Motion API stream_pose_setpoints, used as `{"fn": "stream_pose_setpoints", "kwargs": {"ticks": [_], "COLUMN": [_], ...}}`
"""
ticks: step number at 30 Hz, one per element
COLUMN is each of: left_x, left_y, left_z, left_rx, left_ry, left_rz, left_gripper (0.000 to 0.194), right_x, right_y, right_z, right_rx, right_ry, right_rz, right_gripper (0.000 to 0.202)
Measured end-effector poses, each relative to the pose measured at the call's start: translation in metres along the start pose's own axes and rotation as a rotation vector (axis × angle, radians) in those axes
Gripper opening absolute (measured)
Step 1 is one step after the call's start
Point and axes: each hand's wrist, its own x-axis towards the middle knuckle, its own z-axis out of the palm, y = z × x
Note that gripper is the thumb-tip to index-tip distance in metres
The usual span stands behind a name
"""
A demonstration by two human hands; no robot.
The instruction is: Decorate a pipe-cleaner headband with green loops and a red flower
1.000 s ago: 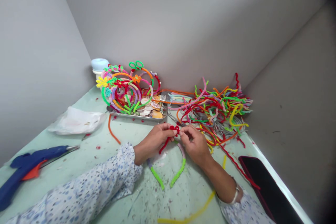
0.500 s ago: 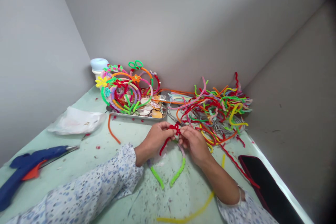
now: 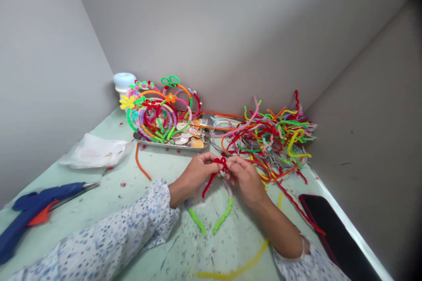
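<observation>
A red pipe cleaner (image 3: 208,185), bent into small loops at its upper end, is pinched between my two hands. My left hand (image 3: 195,174) grips the loops from the left, with a loose tail hanging below its fingers. From the other side my right hand (image 3: 244,178) closes finger and thumb on the same loops. On the table beneath lies a headband (image 3: 224,217) wrapped in green and lilac pipe cleaner; my hands partly hide its top.
Finished headbands (image 3: 158,105) lean on a metal tray (image 3: 171,145) of shells. Loose pipe cleaners (image 3: 273,136) pile up at right, near a phone (image 3: 336,232). A blue glue gun (image 3: 49,197) and a white plastic bag (image 3: 95,151) lie left. A yellow pipe cleaner (image 3: 237,270) is in front.
The red loops have turned slightly and look more spread between my fingertips. The hanging tail has swung a little to the right. Both hands stay in nearly the same place.
</observation>
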Motion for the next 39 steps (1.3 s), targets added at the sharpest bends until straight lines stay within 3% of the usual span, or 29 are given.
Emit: {"fn": "stream_pose_setpoints", "kwargs": {"ticks": [7,11,13,16,19,22,28,31,34,36,39], "left_x": [-0.002,-0.001,0.0,0.001,0.001,0.001,0.001,0.002,0.003,0.003,0.0], "left_y": [0.002,0.001,0.002,0.004,0.005,0.005,0.004,0.003,0.003,0.005,0.01], "left_z": [0.001,0.001,0.001,0.0,-0.002,-0.002,-0.001,-0.001,-0.001,-0.002,0.0], "left_rx": [-0.005,0.001,-0.048,-0.161,-0.231,-0.27,-0.216,-0.15,-0.077,-0.005,0.166], "left_ry": [-0.02,0.017,0.022,-0.01,-0.039,-0.046,-0.075,-0.093,-0.108,-0.095,-0.03], "left_rz": [0.015,0.009,-0.02,-0.072,-0.133,-0.19,-0.233,-0.186,-0.126,-0.095,0.005], "left_gripper": [0.009,0.009,0.008,0.005,0.005,0.004,0.003,0.003,0.003,0.002,0.004], "right_x": [0.0,-0.001,-0.002,-0.003,-0.003,-0.001,0.0,0.0,-0.001,-0.002,-0.002], "right_y": [0.003,0.0,-0.004,-0.01,-0.013,-0.011,-0.01,-0.01,-0.011,-0.015,-0.021], "right_z": [0.005,0.004,-0.001,-0.012,-0.021,-0.025,-0.027,-0.028,-0.025,-0.02,-0.013], "right_rx": [0.221,0.137,-0.055,-0.469,-0.793,-0.971,-1.148,-1.155,-1.049,-0.892,-0.556], "right_ry": [0.009,-0.018,-0.005,0.113,0.116,0.085,0.038,0.027,0.01,0.001,-0.035], "right_rz": [0.102,0.064,-0.076,-0.548,-0.915,-1.066,-1.174,-1.167,-1.049,-0.861,-0.374], "right_gripper": [0.014,0.014,0.016,0.014,0.023,0.028,0.022,0.018,0.015,0.012,0.009]}}
